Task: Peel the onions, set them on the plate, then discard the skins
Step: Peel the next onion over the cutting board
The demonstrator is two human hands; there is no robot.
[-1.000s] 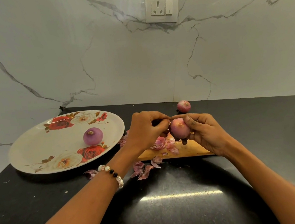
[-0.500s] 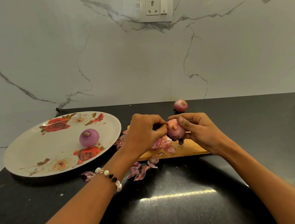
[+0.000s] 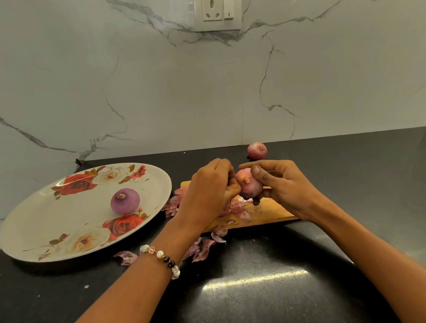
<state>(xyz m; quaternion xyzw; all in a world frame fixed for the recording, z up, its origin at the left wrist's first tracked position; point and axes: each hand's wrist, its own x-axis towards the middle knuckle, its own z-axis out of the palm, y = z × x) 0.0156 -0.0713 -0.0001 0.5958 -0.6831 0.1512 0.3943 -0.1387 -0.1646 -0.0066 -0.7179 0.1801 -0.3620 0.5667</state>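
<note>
Right hand (image 3: 281,187): curled round the onion in hand (image 3: 248,187), thumb over its top, holding it above the chopping board (image 3: 273,211).
Left hand (image 3: 211,189): fingers bunched against the onion's left side, apparently pinching a bit of skin (the pinch itself hidden behind the knuckles).
Onion in hand: between both hands, pinkish, papery skin seemingly partly on.
Peeled onion (image 3: 125,201): well to the left of the left hand, resting on the floral plate (image 3: 37,221).
Unpeeled onion (image 3: 257,150): just beyond the right hand, on the black counter (image 3: 254,306).
Loose skins (image 3: 204,247): scattered under and just nearer than the left hand, some on the board, some on the counter, one near the plate's edge.
Stage, as a guess: second of three onions, mid-peel; discarding not begun.
Risk, slip: smooth round bulb, light grip; hard tug on skin likely to pop it out and roll it away.
Risk, tearing: brittle skin apt to break into small flakes, scattering further and complicating the clean-up.
Risk, stray skins: pieces near the plate could end up on it.
Writing: none legible; wall socket (image 3: 218,8) shows no readable brand.
</note>
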